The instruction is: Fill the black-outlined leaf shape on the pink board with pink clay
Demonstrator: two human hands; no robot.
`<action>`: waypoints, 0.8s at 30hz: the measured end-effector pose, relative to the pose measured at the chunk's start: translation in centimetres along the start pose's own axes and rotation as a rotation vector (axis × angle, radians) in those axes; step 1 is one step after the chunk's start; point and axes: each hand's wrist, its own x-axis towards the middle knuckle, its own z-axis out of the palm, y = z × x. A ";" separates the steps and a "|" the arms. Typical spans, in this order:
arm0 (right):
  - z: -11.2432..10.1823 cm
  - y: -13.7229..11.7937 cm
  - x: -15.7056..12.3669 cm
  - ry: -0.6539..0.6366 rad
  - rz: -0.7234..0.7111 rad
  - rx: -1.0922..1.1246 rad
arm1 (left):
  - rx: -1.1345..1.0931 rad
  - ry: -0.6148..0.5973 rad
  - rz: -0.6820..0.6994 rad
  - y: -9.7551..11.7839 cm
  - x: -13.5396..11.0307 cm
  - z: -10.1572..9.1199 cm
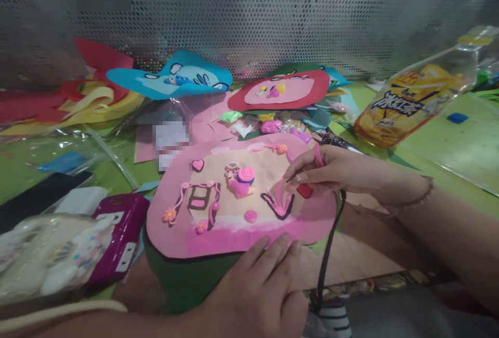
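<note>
A pink paper craft picture (163,234) lies in front of me, its inner oval decorated with soft clay. My left hand (268,286) rests flat along its near edge, fingers stretched out. Over the picture's right side, my right hand (327,171) pinches at the tip of a pink, black-edged branching clay shape (278,205). Whatever sits between those fingertips is too small to make out. A pink bit (318,155) shows by the right fingers. The middle of the picture bears a pink clay snail (244,179), with a pink clay shell (250,216) below it.
A tilted drink bottle (409,101) stands at the right. Behind lie a blue craft piece (171,75), a red one (280,91) and clay packets (271,126). A purple case (120,239) lies left. A black cord (329,255) hangs over the table's near edge.
</note>
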 end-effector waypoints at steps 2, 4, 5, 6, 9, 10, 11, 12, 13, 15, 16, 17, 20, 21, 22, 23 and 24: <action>0.0 0.0 0.0 0.000 0.001 -0.004 | -0.001 -0.001 -0.005 0.0 0.0 0.0; 0.0 0.0 -0.1 0.004 -0.001 0.002 | 0.004 0.006 -0.005 0.0 0.1 0.1; 0.1 0.0 -0.1 0.006 -0.006 -0.003 | 0.008 0.012 -0.008 0.1 0.1 0.1; 0.1 -0.1 -0.1 0.012 -0.011 -0.013 | 0.007 0.012 -0.010 0.0 0.1 0.1; 0.2 -0.1 -0.2 0.035 -0.021 -0.070 | 0.006 0.003 -0.006 0.0 0.3 -0.1; 0.2 0.0 -0.2 0.043 -0.025 -0.086 | 0.004 -0.001 -0.006 -0.1 0.3 -0.1; 0.2 0.0 -0.3 0.050 -0.032 -0.097 | 0.003 0.000 -0.004 -0.1 0.4 -0.1; 0.2 0.1 -0.3 0.055 -0.040 -0.109 | 0.003 0.001 -0.003 -0.1 0.3 -0.1; 0.1 0.1 -0.3 0.062 -0.047 -0.122 | 0.006 0.004 -0.004 -0.1 0.3 -0.1; 0.1 0.2 -0.3 0.078 -0.058 -0.147 | 0.009 -0.005 0.000 -0.1 0.2 -0.1; 0.0 0.2 -0.3 0.089 -0.066 -0.156 | 0.010 -0.005 -0.003 -0.1 0.2 -0.1; 0.0 0.2 -0.3 0.097 -0.075 -0.161 | 0.008 -0.009 -0.002 0.0 0.2 -0.1; 0.0 0.2 -0.3 0.090 -0.086 -0.132 | -0.011 -0.017 -0.013 0.0 0.2 -0.2; 0.0 0.2 -0.3 0.079 -0.087 -0.116 | -0.016 -0.020 -0.014 0.0 0.2 -0.3; 0.0 0.2 -0.3 0.068 -0.086 -0.101 | -0.021 -0.025 -0.013 0.0 0.2 -0.3; -0.1 0.3 -0.2 0.060 -0.085 -0.090 | -0.024 -0.032 -0.014 0.0 0.2 -0.4; -0.1 0.3 -0.2 0.058 -0.084 -0.083 | -0.023 -0.035 -0.014 0.0 0.2 -0.4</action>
